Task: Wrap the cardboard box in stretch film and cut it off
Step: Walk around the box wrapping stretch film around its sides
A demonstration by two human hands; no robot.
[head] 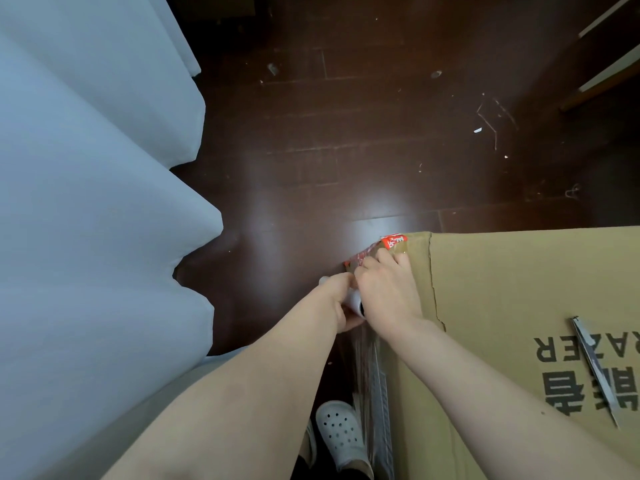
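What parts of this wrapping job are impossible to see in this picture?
Head view only:
- Stretch film roll: mostly covered by the left hand and right hand.
- Cardboard box: cut off by the right and bottom edges.
- Cutting tool on the box: type unclear.

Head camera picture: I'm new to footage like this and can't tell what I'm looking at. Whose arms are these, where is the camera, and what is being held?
There is no machine here. A person wears one wide-angle camera on the head, looking down, so the two bare arms are their own.

The left hand grips a white roll of stretch film. The right hand lies with fingers flat on the near corner of a cardboard box, by some red tape. A clear band of film runs down the box's side.

On top of the box lies a thin metal blade, probably for cutting the film. Below is a dark wooden floor, a white clog on the person's foot, and pale fabric at left.
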